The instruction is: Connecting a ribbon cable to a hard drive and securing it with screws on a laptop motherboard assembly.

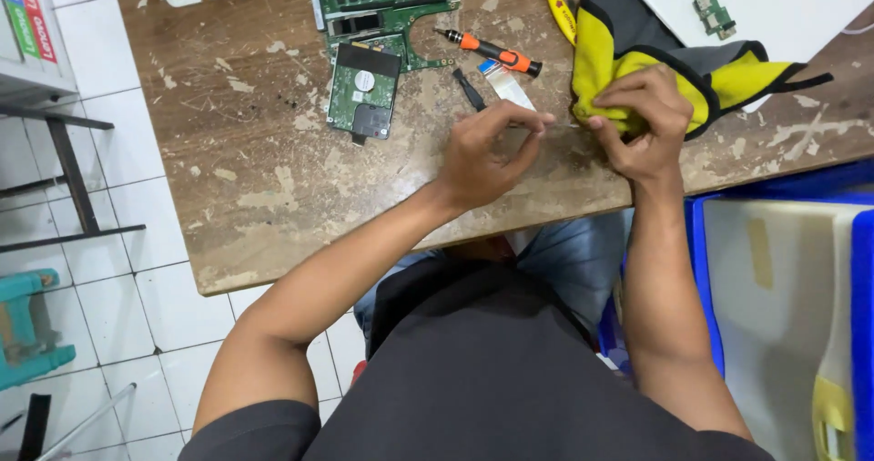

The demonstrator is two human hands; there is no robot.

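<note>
The left hand has its thumb and forefinger drawn together in a pinch near 590,165, closed on something small and pale; what it is cannot be told, though it lies just at the near end of a flat white ribbon cable. The other fingers curl loosely under. The right hand is bunched, fingers folded down and gripping a fold of the yellow and grey cloth, which lies crumpled on the far right of the worn wooden table.

As a judgement, the work looks well into disassembly: a green circuit board lies bare at the far side, with a hard drive just near it, circuit side up. An orange-handled screwdriver and a small black pry tool lie set down between the board and the hands. Wiping or handling of the small part seems in hand.

Both forearms reach forward from the body, the left angling in from the near left, wrist bent right; the right runs almost straight up from the near right.
</note>
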